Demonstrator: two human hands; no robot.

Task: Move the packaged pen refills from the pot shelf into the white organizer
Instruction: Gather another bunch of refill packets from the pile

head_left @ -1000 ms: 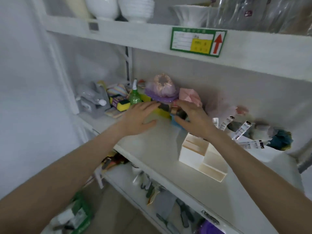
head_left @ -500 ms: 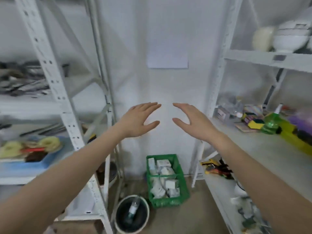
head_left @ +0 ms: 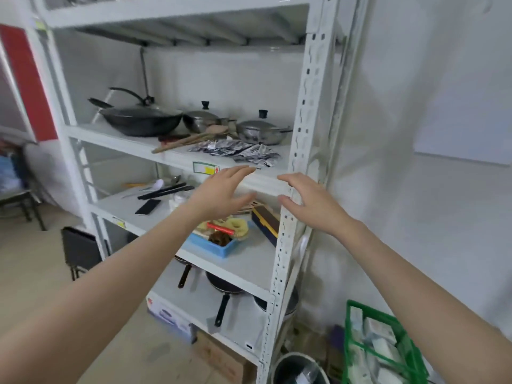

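Reaching toward pot shelf (head_left: 177,159): left hand (head_left: 221,194) and right hand (head_left: 313,205) both raised, fingers spread and relaxed, holding nothing, apart from each other. Refills (head_left: 235,149) lie in loose heap on shelf front, right of wooden spoon (head_left: 188,139), before steel pots (head_left: 260,131). Wok (head_left: 141,121) sits at left.

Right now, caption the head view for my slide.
Both open hands reach toward packaged pen refills on the pot shelf.

Green crate (head_left: 360,353) — cut off, bottom edge
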